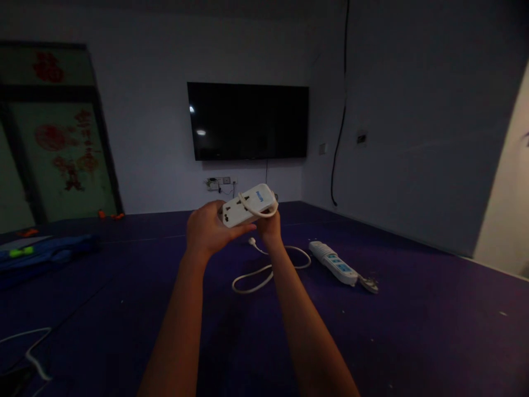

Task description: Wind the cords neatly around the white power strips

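Note:
A white power strip (235,214) with dark socket holes and blue lettering is raised in front of me, tilted up to the right. My left hand (207,229) grips its left end, the thumb along the lower edge. My right hand (270,225) holds the other end from below, its fingers mostly hidden behind the strip. Part of the white cord (258,214) loops across the strip's face near my right hand. The rest of the cord curls over the purple surface below, with a white plug (252,241) at its end.
A second white power strip (341,269) with blue sockets and its cord wrapped round it lies to the right on the purple surface (413,331). Blue cloth (49,253) lies at left, with a white cable (35,358) nearer. A television (250,121) hangs on the far wall.

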Available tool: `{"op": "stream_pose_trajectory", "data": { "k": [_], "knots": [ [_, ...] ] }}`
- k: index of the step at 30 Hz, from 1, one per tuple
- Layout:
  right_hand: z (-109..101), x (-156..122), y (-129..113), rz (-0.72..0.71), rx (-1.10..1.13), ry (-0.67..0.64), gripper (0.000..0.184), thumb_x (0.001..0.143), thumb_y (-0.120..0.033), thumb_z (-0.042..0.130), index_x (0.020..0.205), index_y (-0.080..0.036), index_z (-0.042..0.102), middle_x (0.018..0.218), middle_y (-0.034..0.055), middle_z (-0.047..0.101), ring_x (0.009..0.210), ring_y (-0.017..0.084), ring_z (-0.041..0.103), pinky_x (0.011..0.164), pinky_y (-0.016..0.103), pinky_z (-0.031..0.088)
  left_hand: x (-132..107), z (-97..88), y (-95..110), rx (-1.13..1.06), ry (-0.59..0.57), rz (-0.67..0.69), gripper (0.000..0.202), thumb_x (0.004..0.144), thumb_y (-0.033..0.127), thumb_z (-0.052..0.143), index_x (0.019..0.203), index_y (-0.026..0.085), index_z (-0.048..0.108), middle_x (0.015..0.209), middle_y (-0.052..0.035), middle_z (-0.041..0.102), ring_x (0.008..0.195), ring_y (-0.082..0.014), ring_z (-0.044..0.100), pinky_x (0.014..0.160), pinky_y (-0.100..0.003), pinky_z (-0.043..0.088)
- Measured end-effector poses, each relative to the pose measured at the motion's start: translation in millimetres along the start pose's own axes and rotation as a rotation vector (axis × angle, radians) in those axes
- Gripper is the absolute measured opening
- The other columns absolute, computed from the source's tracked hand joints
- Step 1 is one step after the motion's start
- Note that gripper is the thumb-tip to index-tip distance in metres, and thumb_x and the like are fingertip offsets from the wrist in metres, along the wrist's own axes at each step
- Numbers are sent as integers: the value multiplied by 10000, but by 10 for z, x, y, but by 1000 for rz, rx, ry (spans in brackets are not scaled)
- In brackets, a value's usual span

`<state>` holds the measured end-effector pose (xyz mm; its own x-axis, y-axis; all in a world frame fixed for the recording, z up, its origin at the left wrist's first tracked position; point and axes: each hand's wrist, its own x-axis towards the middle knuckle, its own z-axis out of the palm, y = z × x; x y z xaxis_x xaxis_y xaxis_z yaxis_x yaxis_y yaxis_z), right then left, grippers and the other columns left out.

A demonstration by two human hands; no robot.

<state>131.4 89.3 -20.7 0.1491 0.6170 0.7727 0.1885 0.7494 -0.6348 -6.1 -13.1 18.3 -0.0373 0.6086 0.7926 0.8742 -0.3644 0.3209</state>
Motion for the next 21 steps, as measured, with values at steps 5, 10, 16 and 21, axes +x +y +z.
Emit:
{"op": "stream_pose_trajectory", "data": {
  "k": [5,10,16,21],
  "knots": [
    [47,-67,-62,-48,-144,-145,318,878,-358,461,801,-159,697,633,23,646,605,152,586,565,223,408,25,22,-56,-16,152,-184,615,535,727,665,847,198,642,814,-115,685,730,-279,624,555,-342,397],
    [152,-148,-94,9,-351,-387,341,908,-338,460,783,-178,733,627,22,652,592,138,587,553,213,366,41,9,-332,141,264,-367,665,558,760,616,892,185,624,915,-172,679,830,-345,629,609,-395,421],
    [254,-194,-151,-59,-486,-475,288,895,-277,500,762,-192,741,730,58,714,729,183,652,629,231,400,15,95,-582,356,270,-368,673,615,699,628,1005,151,613,997,-201,654,933,-368,598,700,-433,415],
    [230,-232,-291,-61,-607,-542,289,893,-292,516,781,-153,743,748,111,722,724,205,663,628,247,406,-9,195,-593,450,297,-397,611,660,606,654,1056,144,597,1057,-197,631,1011,-370,549,782,-452,376]
  ]
}}
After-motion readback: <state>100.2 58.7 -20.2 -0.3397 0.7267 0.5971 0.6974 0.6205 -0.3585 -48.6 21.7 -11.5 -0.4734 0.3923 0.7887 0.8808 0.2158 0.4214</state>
